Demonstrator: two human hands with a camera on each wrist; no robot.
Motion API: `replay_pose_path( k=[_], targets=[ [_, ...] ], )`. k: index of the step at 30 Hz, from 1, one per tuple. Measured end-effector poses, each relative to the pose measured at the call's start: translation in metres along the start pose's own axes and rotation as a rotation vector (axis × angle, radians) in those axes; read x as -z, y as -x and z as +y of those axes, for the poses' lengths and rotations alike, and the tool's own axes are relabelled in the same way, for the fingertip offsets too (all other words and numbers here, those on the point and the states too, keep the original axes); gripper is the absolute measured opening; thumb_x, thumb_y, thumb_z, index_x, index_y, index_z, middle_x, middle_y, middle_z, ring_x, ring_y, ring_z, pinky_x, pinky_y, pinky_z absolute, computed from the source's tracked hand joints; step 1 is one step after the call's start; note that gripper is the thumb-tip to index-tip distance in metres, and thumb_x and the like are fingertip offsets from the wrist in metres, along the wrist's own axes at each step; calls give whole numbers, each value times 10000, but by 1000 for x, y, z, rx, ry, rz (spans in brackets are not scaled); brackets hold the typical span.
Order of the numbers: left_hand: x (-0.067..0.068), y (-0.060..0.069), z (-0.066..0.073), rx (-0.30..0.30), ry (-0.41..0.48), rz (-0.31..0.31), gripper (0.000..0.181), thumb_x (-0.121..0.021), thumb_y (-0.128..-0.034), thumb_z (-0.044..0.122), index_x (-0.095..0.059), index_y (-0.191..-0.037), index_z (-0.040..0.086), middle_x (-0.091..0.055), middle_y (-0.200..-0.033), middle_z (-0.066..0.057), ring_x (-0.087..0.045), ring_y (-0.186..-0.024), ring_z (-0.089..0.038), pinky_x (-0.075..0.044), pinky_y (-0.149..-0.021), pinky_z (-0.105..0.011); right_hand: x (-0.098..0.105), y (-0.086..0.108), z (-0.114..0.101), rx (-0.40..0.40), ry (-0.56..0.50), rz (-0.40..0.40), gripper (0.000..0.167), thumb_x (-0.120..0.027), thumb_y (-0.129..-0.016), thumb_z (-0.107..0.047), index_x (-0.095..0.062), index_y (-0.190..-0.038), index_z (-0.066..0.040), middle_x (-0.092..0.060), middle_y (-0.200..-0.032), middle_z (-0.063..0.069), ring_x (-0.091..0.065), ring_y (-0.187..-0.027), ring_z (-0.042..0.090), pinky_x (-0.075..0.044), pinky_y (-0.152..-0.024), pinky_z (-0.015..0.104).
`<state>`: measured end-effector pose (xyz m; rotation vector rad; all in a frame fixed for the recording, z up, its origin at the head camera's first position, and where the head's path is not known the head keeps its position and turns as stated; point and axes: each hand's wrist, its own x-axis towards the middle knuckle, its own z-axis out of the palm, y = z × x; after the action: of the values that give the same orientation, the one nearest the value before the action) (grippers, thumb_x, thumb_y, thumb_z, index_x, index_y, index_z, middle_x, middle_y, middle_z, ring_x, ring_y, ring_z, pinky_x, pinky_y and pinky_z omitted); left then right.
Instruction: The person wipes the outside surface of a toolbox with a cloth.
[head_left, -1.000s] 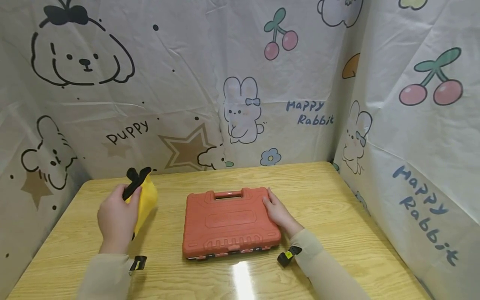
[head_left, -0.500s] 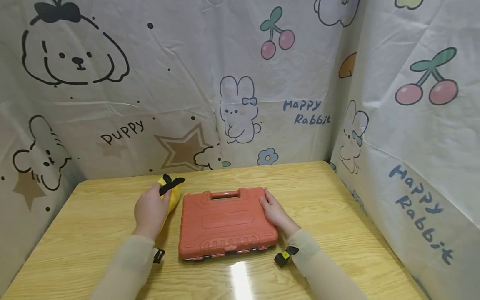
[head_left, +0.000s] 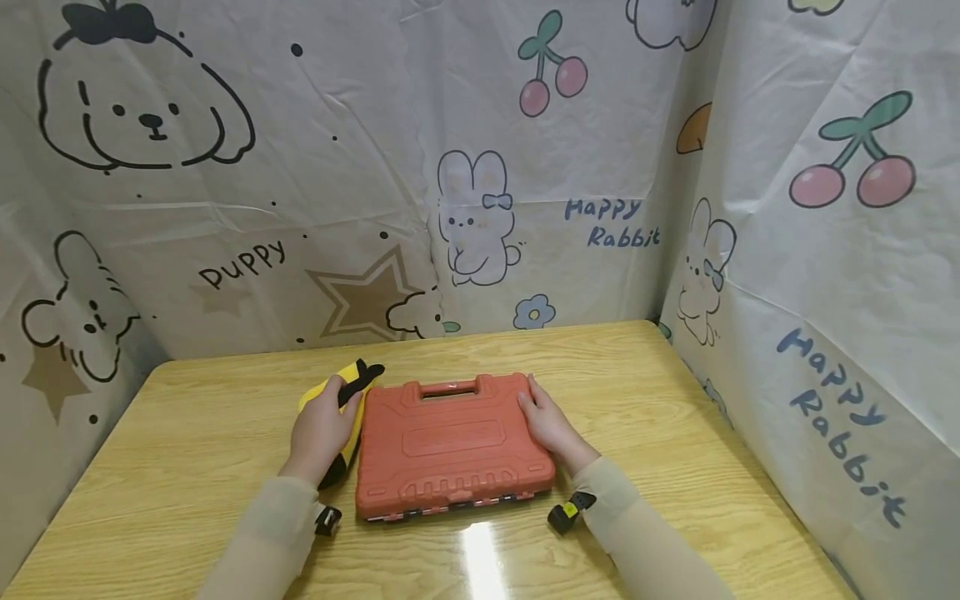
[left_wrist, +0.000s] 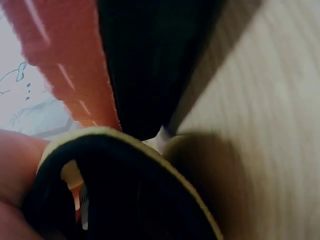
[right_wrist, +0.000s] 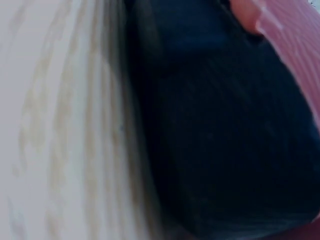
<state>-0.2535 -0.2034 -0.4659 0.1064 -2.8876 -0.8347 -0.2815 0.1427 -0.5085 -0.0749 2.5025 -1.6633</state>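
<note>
In the head view a red plastic tool case lies flat on the table, its handle toward the back. My right hand holds its right side, thumb on the lid and fingers along the edge. Against the case's left side is a yellow-and-black fabric bag. My left hand grips it by its black straps. The left wrist view shows the bag's dark, yellow-edged opening close to the case's black lower half. In the right wrist view the case's black side fills most of the frame.
The wood-grain table extends around both hands. A printed cloth hangs at the back and sides. A black strap with a small device sits at the right wrist, and another at the left.
My left hand has carried the yellow-and-black bag rightward and lowered it to the case's left side. The right hand and the case stay where they were; the head view shifted slightly.
</note>
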Motion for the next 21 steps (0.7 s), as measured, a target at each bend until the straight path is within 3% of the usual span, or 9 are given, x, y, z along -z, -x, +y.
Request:
replay_pose_path(
  k=[11, 21],
  targets=[
    [-1, 8, -8, -5, 90, -32, 253, -555, -1074, 257, -517, -1163, 23, -658, -958, -204, -569, -735, -272, -420, -593, -333, -1, 1, -1, 1, 28, 9, 612, -354, -1136, -240, -120, -1638, 19, -152, -1702, 242, -138, -1579, 405, -153, -1285, 563],
    [1, 22, -11, -5, 172, -31, 229, -581, -1063, 237, -528, -1134, 27, -654, -966, -201, -535, -703, -248, -398, -579, -313, -2, 1, -2, -5, 25, 16, 604, -353, -1135, -231, -134, -1634, 28, -155, -1701, 240, -136, -1580, 400, -146, -1287, 555]
  ],
)
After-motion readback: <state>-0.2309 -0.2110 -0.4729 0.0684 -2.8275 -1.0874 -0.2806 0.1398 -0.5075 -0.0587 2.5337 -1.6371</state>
